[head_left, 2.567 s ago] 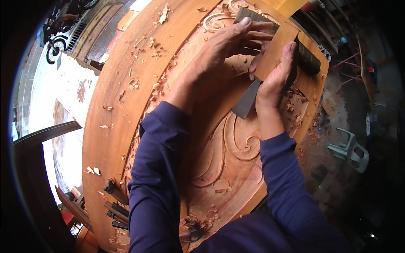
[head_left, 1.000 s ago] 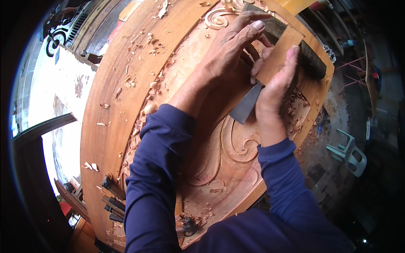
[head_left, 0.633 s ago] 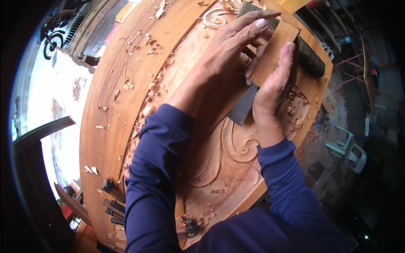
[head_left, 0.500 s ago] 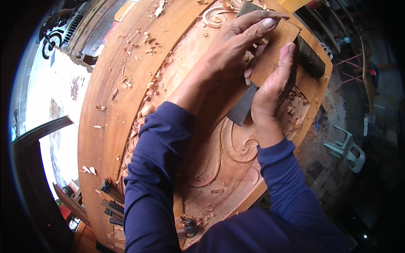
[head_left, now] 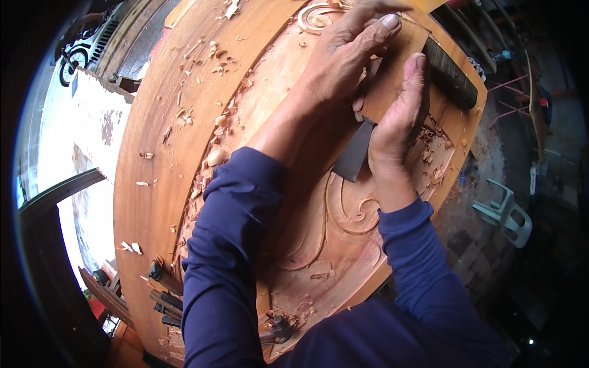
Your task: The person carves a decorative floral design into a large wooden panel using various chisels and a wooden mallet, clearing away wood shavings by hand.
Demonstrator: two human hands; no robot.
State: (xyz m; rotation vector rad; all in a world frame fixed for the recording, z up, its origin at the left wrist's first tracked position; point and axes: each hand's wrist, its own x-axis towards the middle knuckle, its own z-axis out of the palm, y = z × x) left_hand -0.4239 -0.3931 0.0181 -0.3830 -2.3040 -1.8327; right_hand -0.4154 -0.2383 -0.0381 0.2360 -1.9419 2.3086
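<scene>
A wooden hand plane point(head_left: 392, 80) is held between my two hands on the far part of a large carved wooden panel point(head_left: 153, 202). Its dark flat blade point(head_left: 353, 153) juts back toward me, and a dark crosswise handle point(head_left: 453, 76) sticks out on the right. My left hand point(head_left: 350, 55) is closed on the plane's left side, the thumb near its top and some fingertips showing below. Against the right side presses my right hand point(head_left: 402, 116), thumb pointing up along the body, its other fingers hidden. The plane's sole is hidden from view.
Curled shavings point(head_left: 215, 156) lie along the panel's raised left border. Carved scrolls point(head_left: 359, 214) show below the plane. Several dark-handled tools point(head_left: 165, 300) rest at the lower left, and a hammer-like tool point(head_left: 279, 330) near my body. A pale plastic chair point(head_left: 506, 214) stands right.
The view has shifted slightly, and both hands with the plane appear a little higher in the picture. The handle's left end, visible before, is now out of sight. The grip looks the same.
</scene>
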